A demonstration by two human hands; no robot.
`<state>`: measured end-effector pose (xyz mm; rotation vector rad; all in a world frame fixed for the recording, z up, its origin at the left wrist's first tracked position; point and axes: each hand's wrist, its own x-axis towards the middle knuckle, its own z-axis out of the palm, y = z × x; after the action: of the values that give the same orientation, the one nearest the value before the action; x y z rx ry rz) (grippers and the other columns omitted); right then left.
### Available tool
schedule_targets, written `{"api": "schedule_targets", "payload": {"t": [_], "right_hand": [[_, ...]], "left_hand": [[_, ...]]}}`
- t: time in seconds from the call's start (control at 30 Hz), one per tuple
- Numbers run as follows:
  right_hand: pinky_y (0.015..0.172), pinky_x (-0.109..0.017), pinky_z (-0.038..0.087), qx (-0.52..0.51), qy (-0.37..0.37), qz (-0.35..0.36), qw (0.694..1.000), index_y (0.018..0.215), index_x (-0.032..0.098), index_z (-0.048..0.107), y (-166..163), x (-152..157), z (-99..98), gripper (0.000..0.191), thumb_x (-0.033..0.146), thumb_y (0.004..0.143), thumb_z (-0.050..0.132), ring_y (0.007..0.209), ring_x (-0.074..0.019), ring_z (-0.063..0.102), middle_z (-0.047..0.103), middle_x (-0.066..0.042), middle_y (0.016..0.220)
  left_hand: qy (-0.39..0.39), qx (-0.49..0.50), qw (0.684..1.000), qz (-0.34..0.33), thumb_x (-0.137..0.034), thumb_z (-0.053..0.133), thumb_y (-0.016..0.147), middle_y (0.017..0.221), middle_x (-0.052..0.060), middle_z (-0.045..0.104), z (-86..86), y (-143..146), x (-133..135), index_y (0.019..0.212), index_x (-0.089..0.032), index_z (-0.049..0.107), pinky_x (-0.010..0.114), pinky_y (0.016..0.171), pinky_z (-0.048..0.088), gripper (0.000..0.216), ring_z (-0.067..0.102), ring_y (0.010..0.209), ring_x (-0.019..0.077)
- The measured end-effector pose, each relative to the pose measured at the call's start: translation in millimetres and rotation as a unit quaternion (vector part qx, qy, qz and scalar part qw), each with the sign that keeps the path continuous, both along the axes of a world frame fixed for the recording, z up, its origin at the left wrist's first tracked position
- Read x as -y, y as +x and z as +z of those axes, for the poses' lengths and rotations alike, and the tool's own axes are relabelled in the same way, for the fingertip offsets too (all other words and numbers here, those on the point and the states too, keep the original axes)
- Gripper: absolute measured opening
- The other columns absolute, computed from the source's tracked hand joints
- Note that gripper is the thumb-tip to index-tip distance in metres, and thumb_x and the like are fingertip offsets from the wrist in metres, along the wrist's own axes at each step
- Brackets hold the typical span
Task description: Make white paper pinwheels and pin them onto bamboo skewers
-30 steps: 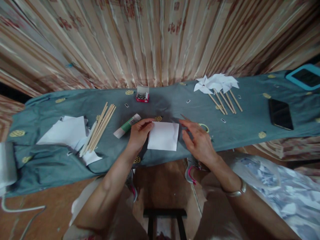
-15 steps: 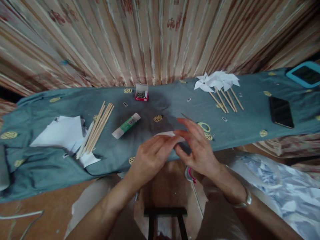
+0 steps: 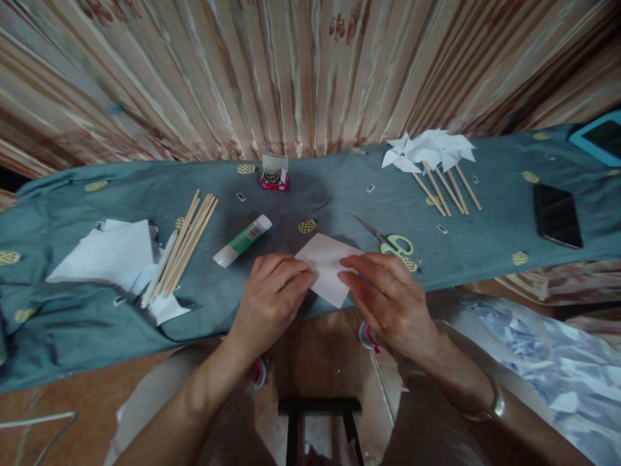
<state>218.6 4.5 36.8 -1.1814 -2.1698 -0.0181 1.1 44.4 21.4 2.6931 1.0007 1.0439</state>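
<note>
A square sheet of white paper [image 3: 326, 264] is held up between my two hands, over the near edge of the cloth-covered table. My left hand [image 3: 272, 298] pinches its left corner between thumb and fingers. At the right corner my right hand [image 3: 391, 291] grips it with the thumb below and the fingers above. Green-handled scissors [image 3: 388, 241] lie just beyond my right hand, blades pointing away to the left. A green and white glue stick [image 3: 244, 241] lies beyond my left hand.
On the left lie white paper sheets [image 3: 109, 252] and several wooden sticks [image 3: 187, 249]. A small red box of metal pins [image 3: 274, 175] stands open at the back. White paper pinwheels [image 3: 429, 152] on sticks, a black phone [image 3: 557, 215] and a blue-framed tablet [image 3: 599, 142] are on the right.
The paper, seen nearly edge-on before, now lies spread out flat between my hands. My hands have moved apart, and the scissors have come into fuller view.
</note>
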Motion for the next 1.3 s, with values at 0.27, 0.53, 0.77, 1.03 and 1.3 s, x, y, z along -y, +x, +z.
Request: {"api": "schedule_targets", "payload": {"t": [0.27, 0.53, 0.77, 1.03, 1.3], "right_hand": [[0.081, -0.035, 0.052, -0.084, -0.255, 0.026, 0.963, 0.094, 0.019, 0.07, 9.7, -10.1, -31.2, 0.017, 0.022, 0.094, 0.053, 0.086, -0.019, 0.066, 0.074, -0.005, 0.09], [0.068, -0.028, 0.047, -0.131, -0.323, -0.048, 0.936, 0.088, 0.021, 0.071, 5.0, -25.6, -34.5, 0.017, 0.029, 0.092, 0.057, 0.072, -0.0162, 0.064, 0.071, -0.001, 0.077], [0.066, -0.027, 0.046, -0.127, -0.319, -0.064, 0.937, 0.086, 0.022, 0.071, 3.3, -35.5, -30.9, 0.016, 0.028, 0.09, 0.057, 0.069, -0.0161, 0.064, 0.072, -0.001, 0.076], [0.058, -0.024, 0.041, -0.119, -0.306, -0.123, 0.937, 0.078, 0.021, 0.071, -1.4, -38.6, -33.0, 0.012, 0.027, 0.085, 0.064, 0.058, -0.0134, 0.06, 0.067, 0.002, 0.064], [0.059, -0.025, 0.041, -0.101, -0.294, -0.127, 0.942, 0.079, 0.022, 0.071, -2.7, -41.2, -35.5, 0.011, 0.024, 0.085, 0.061, 0.058, -0.0138, 0.059, 0.067, 0.002, 0.065]], "left_hand": [[-0.151, -0.018, 0.988, -0.027, -0.02, 0.056, 0.093, 0.096, 0.007, 0.073, -29.0, -4.2, 9.2, 0.099, -0.015, 0.068, 0.033, 0.077, 0.05, 0.014, 0.062, 0.087, 0.0187], [-0.22, 0.036, 0.975, 0.017, -0.024, 0.054, 0.094, 0.084, 0.007, 0.072, -36.2, -6.0, -1.3, 0.094, -0.016, 0.07, 0.03, 0.074, 0.053, 0.018, 0.067, 0.079, 0.0183], [-0.249, 0.032, 0.966, 0.06, -0.027, 0.054, 0.093, 0.096, 0.008, 0.075, -38.3, -4.5, -2.5, 0.103, -0.017, 0.069, 0.033, 0.081, 0.054, 0.02, 0.069, 0.086, 0.0206], [-0.228, 0.009, 0.97, 0.085, -0.027, 0.053, 0.094, 0.094, 0.008, 0.072, -37.7, -3.0, -1.6, 0.115, -0.016, 0.063, 0.032, 0.077, 0.055, 0.026, 0.068, 0.082, 0.0193], [-0.061, -0.112, 0.992, -0.023, -0.018, 0.045, 0.096, 0.141, 0.018, 0.054, -43.0, 17.0, 20.5, 0.133, -0.012, 0.05, 0.051, 0.11, 0.04, 0.037, 0.046, 0.136, 0.0282]]}}
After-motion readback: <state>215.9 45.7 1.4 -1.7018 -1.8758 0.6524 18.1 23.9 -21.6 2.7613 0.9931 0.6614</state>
